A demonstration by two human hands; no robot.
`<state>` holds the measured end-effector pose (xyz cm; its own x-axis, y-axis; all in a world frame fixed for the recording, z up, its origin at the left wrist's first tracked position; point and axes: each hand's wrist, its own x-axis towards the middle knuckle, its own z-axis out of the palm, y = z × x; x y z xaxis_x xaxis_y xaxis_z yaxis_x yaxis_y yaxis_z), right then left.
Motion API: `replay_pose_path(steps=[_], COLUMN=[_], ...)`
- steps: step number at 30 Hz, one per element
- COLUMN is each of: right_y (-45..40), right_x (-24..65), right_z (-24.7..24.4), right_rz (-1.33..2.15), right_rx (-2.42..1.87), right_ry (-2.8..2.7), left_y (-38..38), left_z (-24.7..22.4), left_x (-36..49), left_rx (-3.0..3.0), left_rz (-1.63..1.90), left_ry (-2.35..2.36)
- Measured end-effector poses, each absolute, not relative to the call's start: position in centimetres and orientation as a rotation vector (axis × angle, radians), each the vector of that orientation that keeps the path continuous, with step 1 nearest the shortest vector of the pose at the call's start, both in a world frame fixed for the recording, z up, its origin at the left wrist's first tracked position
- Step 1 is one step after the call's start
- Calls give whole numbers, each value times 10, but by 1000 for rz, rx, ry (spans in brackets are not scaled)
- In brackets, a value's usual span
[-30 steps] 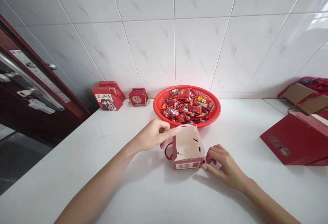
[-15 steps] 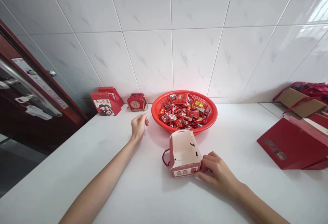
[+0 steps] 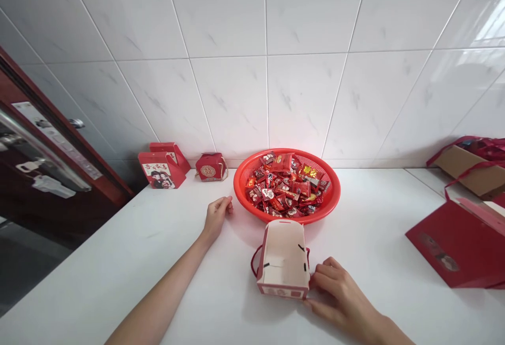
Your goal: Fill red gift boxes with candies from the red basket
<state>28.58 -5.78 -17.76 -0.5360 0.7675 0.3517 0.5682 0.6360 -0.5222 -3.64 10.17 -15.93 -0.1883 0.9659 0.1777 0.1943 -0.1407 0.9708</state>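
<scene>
My right hand (image 3: 340,293) pinches the near right corner of a small paper candy box (image 3: 283,256) on the table. The box lies with its open side up, showing a pale, bare inside with small dark slots. Dark red cord handles (image 3: 255,262) stick out at its sides. Just beyond it stands a red plastic basket (image 3: 334,191) filled with wrapped candies (image 3: 286,184). To the basket's left, my left hand (image 3: 216,215) rests on the table with fingers curled together. Whatever those fingers may hold is hidden.
Red picture boxes (image 3: 161,170) and a small red box with cord handles (image 3: 210,167) stand against the tiled wall. At the right are a large red box (image 3: 453,245) and a cardboard box (image 3: 467,169) with red ribbon. A door with keys (image 3: 51,184) borders the table's left.
The view has shifted, so things sit lower in the picture. The candy box has turned slightly under my right hand, and its right cord now shows. My left hand stays curled beside the basket.
</scene>
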Motion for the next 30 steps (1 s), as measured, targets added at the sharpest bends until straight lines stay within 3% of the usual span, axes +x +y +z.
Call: replay_pose_path(steps=[15, 22, 30], right_y=[-56, -32, 24], right_x=[295, 302, 302], right_z=[-171, -162, -127], right_rz=[492, 746, 1015], right_rx=[-1011, -1302, -1174], right_ry=[-2149, -1600, -1040], left_y=[102, 103, 100], left_z=[-160, -157, -154], left_x=[-41, -36, -32], left_rx=[1438, 1507, 1517], left_rz=[1299, 1248, 1232], left_ry=[1390, 1397, 1406])
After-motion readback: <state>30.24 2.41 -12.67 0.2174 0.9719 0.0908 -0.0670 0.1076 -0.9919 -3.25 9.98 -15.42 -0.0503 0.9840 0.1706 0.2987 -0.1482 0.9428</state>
